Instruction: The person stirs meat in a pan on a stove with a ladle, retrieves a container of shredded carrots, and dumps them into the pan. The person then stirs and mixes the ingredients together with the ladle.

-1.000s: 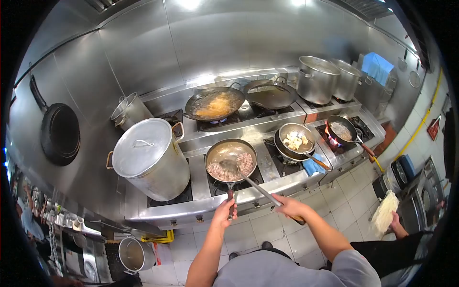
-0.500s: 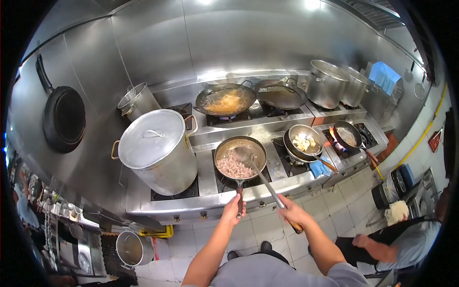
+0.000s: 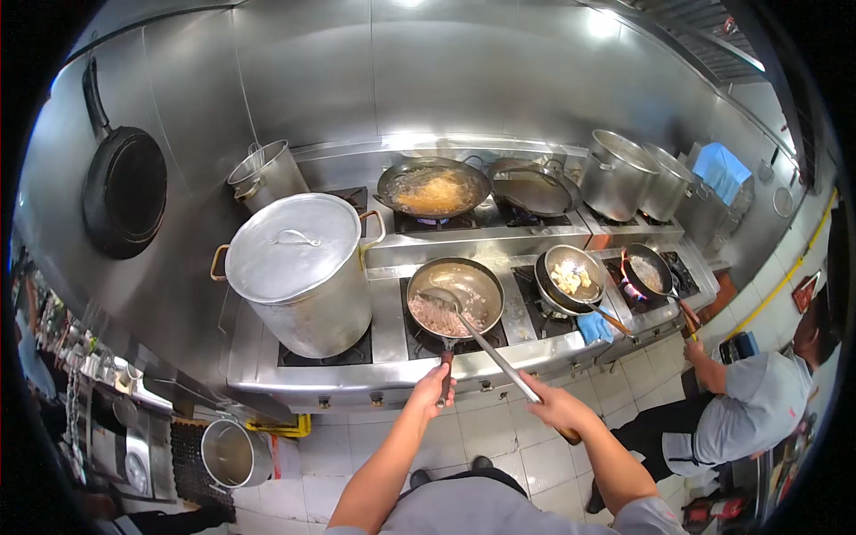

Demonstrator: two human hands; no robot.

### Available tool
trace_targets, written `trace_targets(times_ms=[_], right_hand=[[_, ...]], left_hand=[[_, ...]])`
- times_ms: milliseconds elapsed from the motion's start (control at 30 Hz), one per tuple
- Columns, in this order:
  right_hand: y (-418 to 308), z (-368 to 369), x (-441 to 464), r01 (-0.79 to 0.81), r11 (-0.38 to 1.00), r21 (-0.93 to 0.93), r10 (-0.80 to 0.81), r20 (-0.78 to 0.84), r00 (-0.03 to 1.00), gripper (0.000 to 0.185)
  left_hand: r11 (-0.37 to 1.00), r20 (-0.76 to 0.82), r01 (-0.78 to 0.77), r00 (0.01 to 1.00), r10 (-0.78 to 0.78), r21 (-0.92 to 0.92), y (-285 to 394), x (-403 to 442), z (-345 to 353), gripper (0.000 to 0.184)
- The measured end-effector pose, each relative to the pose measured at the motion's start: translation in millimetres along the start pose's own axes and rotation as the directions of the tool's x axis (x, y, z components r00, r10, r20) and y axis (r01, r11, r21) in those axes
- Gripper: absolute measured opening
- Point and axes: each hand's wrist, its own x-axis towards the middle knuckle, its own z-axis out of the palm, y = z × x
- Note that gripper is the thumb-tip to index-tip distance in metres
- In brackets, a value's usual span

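Observation:
My left hand (image 3: 434, 388) is wrapped round the dark wooden handle of a frying pan (image 3: 483, 294) on a front burner. Pinkish, finely chopped meat (image 3: 435, 318) lies along the pan's near left side, with scattered bits elsewhere. In my right hand (image 3: 557, 408) is a long metal ladle (image 3: 499, 358) with a wooden handle end. Its bowl rests among the meat, partly hiding it.
Left of the pan stands a large lidded stockpot (image 3: 308, 303). Behind, a wok (image 3: 432, 192) holds yellowish food in bubbling liquid. To the right are a strainer (image 3: 571, 272) with pale pieces and a small pan (image 3: 646, 272) over flames, its handle held by another person (image 3: 749, 401).
The ladle's bowl has moved left across the pan, and the meat is bunched toward the near left. The other person has come to the stove and grasped the small pan's handle.

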Motion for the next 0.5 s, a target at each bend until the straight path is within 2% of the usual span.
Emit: trace_targets(times_ms=[33,67,100,133,167,200,233,267,300,367,400,433,500], right_hand=[[-12,-11,-8,-0.164,0.986,0.035,0.158,0.139,0.978,0.071],[-17,-18,-13,-0.331,0.942,0.047,0.306,0.280,0.910,0.071],[16,-4,1,-0.333,0.942,0.040,0.309,0.284,0.908,0.071],[72,24,28,-0.021,0.998,-0.063,0.024,0.045,0.999,0.071],[102,35,45,0.270,0.933,-0.237,-0.310,-0.151,0.939,0.071],[94,29,53,0.288,0.924,-0.251,-0.329,-0.139,0.934,0.071],[73,25,63,0.139,0.979,-0.150,-0.158,-0.129,0.979,0.071],[60,23,70,-0.021,0.998,-0.054,0.016,-0.097,0.995,0.071],[60,22,74,0.001,0.998,-0.069,-0.007,-0.081,0.997,0.071],[65,24,82,-0.073,0.993,0.091,0.084,-0.133,0.988,0.070],[52,19,75,0.005,0.999,0.041,0.004,-0.216,0.976,0.068],[56,17,79,0.009,0.999,0.045,0.000,-0.203,0.979,0.068],[66,14,86,-0.080,0.973,-0.215,0.046,-0.160,0.986,0.069]], left_hand=[[1.000,0.003,-0.004,1.000,0.004,-0.008,2,1,1,0.023],[1.000,0.005,0.007,1.000,-0.007,-0.018,2,1,1,0.024],[0.999,0.005,0.019,1.000,-0.019,-0.027,-1,-2,1,0.026],[1.000,-0.013,0.015,1.000,-0.015,-0.013,1,-6,5,0.028],[1.000,-0.017,0.004,1.000,-0.005,-0.023,0,-8,5,0.028],[1.000,-0.012,-0.006,1.000,0.005,-0.020,0,-8,5,0.028],[1.000,-0.010,-0.016,1.000,0.016,-0.020,-1,-7,5,0.028],[0.997,-0.022,-0.042,0.999,0.041,-0.061,-3,-7,4,0.021],[0.995,-0.038,-0.063,0.997,0.060,-0.079,-5,-8,4,0.021],[0.995,-0.032,-0.071,0.997,0.069,-0.069,-8,-8,3,0.030],[0.994,-0.046,-0.081,0.996,0.078,-0.075,-8,-10,5,0.030],[0.991,-0.060,-0.090,0.995,0.084,-0.103,-10,-13,7,0.034],[0.987,-0.085,-0.094,0.993,0.083,-0.134,-20,-21,16,0.039]])
